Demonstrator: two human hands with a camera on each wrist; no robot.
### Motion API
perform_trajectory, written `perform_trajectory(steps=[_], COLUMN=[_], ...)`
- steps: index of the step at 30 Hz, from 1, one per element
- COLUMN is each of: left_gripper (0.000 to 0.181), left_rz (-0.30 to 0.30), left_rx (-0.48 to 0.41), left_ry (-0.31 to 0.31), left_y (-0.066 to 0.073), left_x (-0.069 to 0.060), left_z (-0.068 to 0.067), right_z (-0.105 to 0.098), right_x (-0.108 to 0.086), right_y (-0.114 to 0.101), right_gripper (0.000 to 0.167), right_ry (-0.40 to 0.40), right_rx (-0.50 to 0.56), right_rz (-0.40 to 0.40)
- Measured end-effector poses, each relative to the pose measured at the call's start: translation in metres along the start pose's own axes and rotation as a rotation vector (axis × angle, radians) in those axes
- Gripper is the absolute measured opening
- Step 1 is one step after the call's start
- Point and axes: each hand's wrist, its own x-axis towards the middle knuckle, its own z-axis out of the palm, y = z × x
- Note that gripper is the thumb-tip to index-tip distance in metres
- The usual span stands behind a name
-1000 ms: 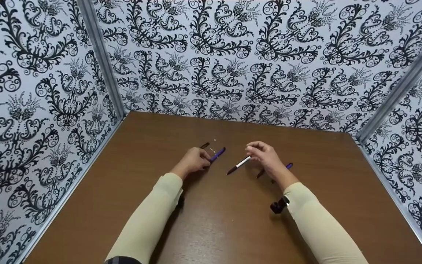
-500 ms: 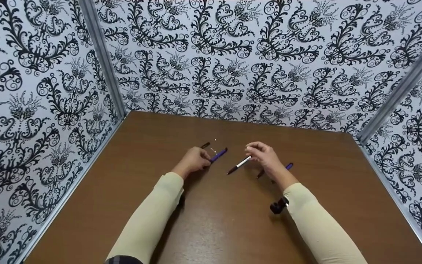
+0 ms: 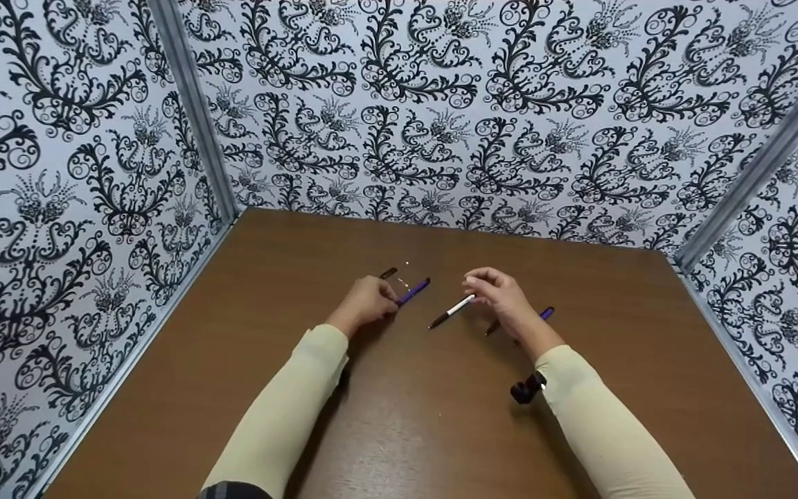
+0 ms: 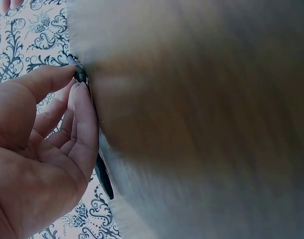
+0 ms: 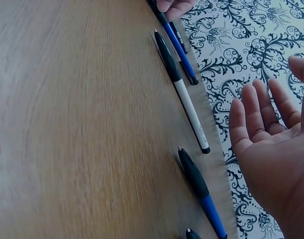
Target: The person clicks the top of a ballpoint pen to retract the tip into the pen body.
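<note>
On a brown wooden surface, several pens lie slantwise in a loose row between the person's two hands. The left hand holds a purple-blue pen, its grip clamped, thumb against fingertips, on the pen's dark front part; the coloured barrel points away from the person and toward the right. Just beyond this hand lies a black pen, partly hidden, with small bright flecks near it. A white pen with a black front lies in the middle of the row, its tip toward the person. The right hand is beside the white pen's rear end, its grip apart: the right wrist view shows the fingers extended and holding nothing. Nearer that wrist are a blue pen with a black front and, at the lower edge of the same view, the dark tip of another pen. Pale sleeves cover both forearms. White panels with black scrollwork enclose the surface.
</note>
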Motion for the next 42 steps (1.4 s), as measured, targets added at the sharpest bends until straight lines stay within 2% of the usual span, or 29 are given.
perform_trajectory(steps=[6,15,18,25,28,34,42], left_gripper=[0.014,0.009,0.010,0.017,0.020,0.024,0.024], left_rz=[0.013,-0.012,0.014,0.172,0.202,0.212,0.203], left_rx=[-0.009,-0.080,-0.118,-0.149,-0.165,-0.176,-0.142], left_ry=[-0.006,0.008,0.008,0.007,-0.012,-0.050,-0.088], left_y=[-0.001,-0.003,-0.003,0.001,0.005,0.014,0.024], left_x=[0.002,0.002,0.003,0.011,0.012,0.013,0.012], left_z=[-0.001,-0.001,-0.002,-0.001,0.000,0.005,0.015], right_z=[0.000,-0.003,-0.006,-0.017,-0.019,-0.022,-0.017], right_x=[0.001,0.000,-0.001,0.000,0.001,0.001,0.005], right_y=[0.000,0.000,-0.001,-0.002,-0.002,0.000,0.004], right_gripper=[0.010,0.013,0.021,0.033,0.033,0.035,0.023], right_ry=[0.004,0.004,0.007,0.034,0.051,0.067,0.160], right_rx=[0.012,0.011,0.006,-0.014,-0.012,-0.025,0.025], right_rz=[-0.002,-0.002,0.001,-0.004,-0.014,-0.020,0.057])
